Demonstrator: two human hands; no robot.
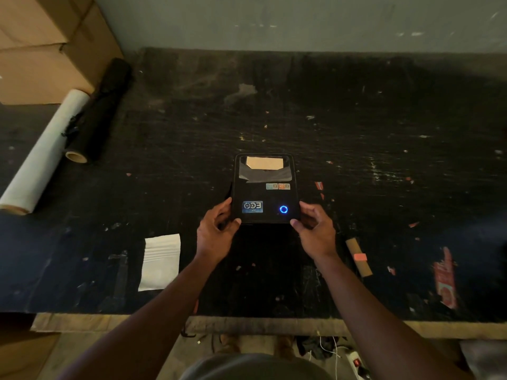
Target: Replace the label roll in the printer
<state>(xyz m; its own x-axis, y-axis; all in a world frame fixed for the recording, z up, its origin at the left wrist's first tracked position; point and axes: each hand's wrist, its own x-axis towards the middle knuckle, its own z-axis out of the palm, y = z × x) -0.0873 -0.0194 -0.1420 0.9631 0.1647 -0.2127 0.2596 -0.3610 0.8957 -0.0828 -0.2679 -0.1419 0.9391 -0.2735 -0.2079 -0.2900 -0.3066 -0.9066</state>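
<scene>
printer [264, 189] between left hand [216, 234], right hand [315, 231]

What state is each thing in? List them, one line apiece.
printer: lid shut, blue ring lit, flat on the table.
left hand: grip on the printer's near left corner.
right hand: grip on its near right corner.
white roll: lying on its side.
black roll: lying beside the white roll.
white bag: flat, untouched.
</scene>
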